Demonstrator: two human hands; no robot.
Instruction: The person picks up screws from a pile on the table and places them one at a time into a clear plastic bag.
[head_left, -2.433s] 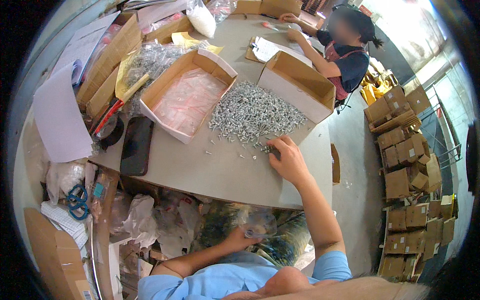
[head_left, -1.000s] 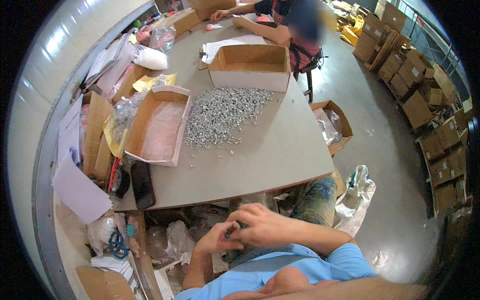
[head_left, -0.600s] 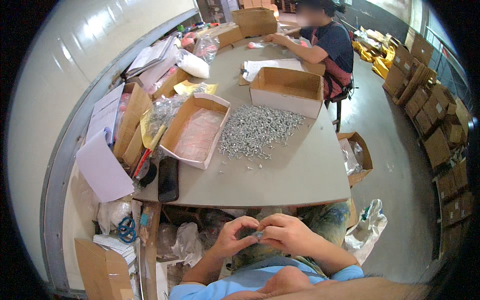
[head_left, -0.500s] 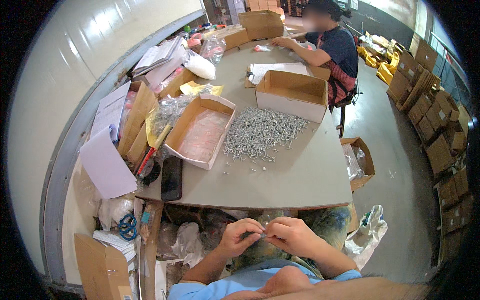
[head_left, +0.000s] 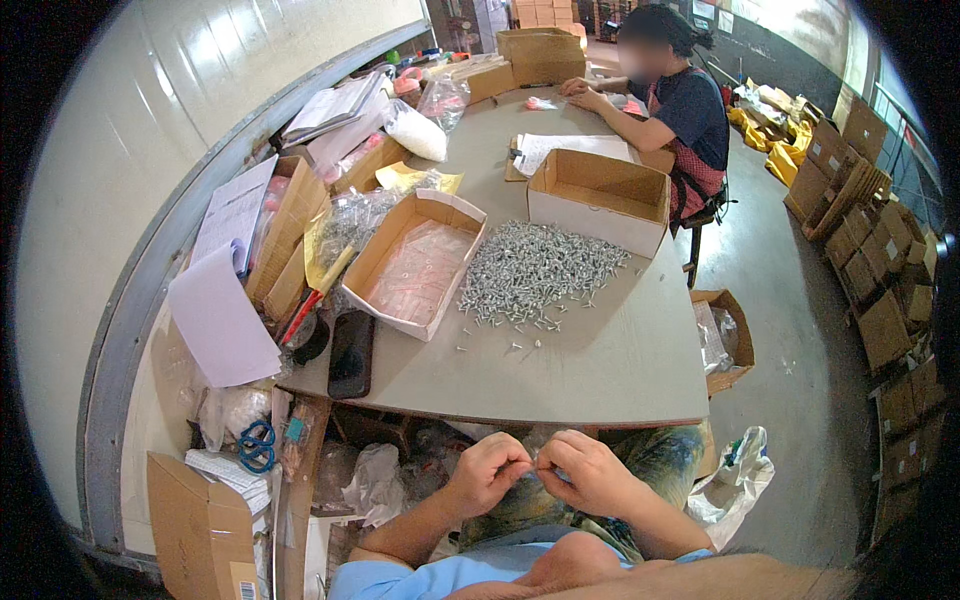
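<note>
Over my lap, just in front of the table edge, my left hand (head_left: 487,474) and my right hand (head_left: 590,474) meet with pinched fingers. What lies between the fingertips is too small and hidden to make out. Beyond them on the table (head_left: 480,385) lies a large heap of silvery screws (head_left: 540,272), with a few loose ones at its near side. Left of the heap stands a white-sided cardboard box (head_left: 393,316) holding clear plastic bags (head_left: 422,262). Behind the heap is another white-sided box (head_left: 590,217), with no contents visible.
A black phone (head_left: 351,355) lies at the table's near left. Papers (head_left: 225,320), cardboard and plastic bags crowd the left side. Blue-handled scissors (head_left: 257,446) lie below. Across the table sits a co-worker (head_left: 680,120), near a clipboard (head_left: 570,150). An open carton (head_left: 728,370) stands on the right.
My view has shifted slightly, so the table sits a little farther right. My hands stay close together, the fingertips slightly changed. The co-worker's hands have come together.
</note>
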